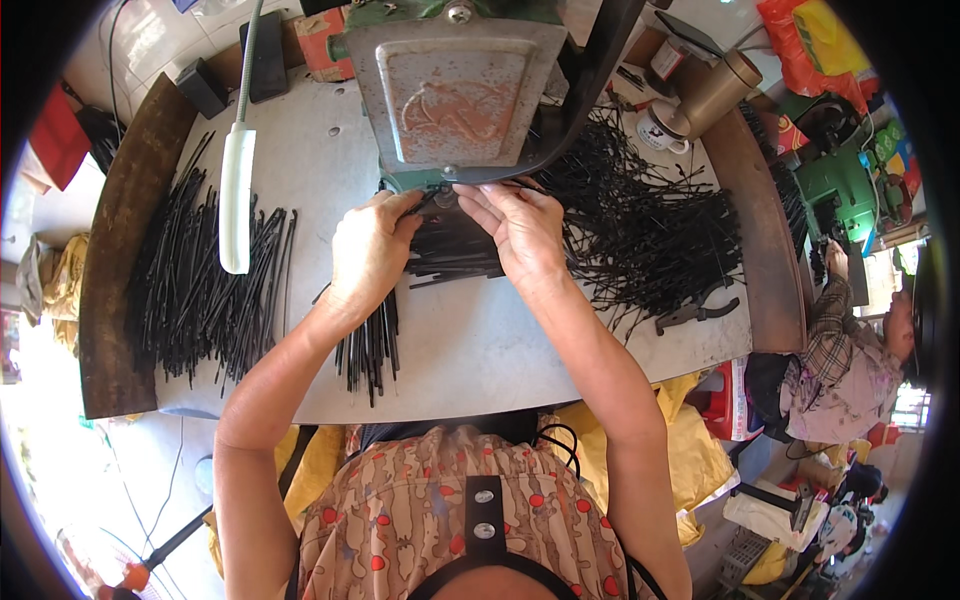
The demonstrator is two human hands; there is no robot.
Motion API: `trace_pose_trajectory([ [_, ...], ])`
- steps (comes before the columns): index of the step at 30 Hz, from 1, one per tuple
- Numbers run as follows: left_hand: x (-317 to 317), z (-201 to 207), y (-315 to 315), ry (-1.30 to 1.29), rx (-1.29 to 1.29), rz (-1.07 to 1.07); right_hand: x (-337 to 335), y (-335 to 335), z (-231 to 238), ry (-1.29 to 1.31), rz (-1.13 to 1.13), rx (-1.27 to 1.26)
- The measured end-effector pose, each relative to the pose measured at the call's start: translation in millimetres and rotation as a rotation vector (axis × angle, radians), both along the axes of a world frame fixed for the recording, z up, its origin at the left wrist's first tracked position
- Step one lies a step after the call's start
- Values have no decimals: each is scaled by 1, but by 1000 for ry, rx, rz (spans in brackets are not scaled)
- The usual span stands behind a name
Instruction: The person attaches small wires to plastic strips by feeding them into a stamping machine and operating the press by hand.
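Thin black strip point(432, 200) is pinched at its end by left hand point(370, 250) and right hand point(520, 232), both closed on it, under the press point(455, 90) on the desk point(480, 340). Judged light, springy, slippery; best gripped near the tip.

Pliers point(697, 314), mug point(661, 129) (right side)

Pretty cramped up at 12 o'clock, the green machine point(455, 90) blocks everything there. Black rods: a pile point(200, 290) at 9, a tangled heap point(650, 230) plus pliers point(695, 315) at 3. The white lamp head point(237, 200) hangs over 10. Bare tabletop point(500, 350) runs open from 5 to 6, between the forearms.
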State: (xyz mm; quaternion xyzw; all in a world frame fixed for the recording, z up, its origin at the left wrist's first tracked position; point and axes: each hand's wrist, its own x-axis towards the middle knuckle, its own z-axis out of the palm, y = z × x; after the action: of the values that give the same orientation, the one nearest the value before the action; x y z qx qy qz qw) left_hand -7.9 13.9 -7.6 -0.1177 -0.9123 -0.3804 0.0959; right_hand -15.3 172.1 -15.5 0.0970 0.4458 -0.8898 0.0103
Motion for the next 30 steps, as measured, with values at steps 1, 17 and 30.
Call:
trace_pose_trajectory([
  [1,1,1,0,38,-81,11,0,0,0,7,2,6],
  [17,-15,-12,-7,245,-257,-94,-6,0,-3,54,-84,-55],
  [30,-9,-11,-12,400,-654,-116,-10,-6,-15,83,-102,-60],
])
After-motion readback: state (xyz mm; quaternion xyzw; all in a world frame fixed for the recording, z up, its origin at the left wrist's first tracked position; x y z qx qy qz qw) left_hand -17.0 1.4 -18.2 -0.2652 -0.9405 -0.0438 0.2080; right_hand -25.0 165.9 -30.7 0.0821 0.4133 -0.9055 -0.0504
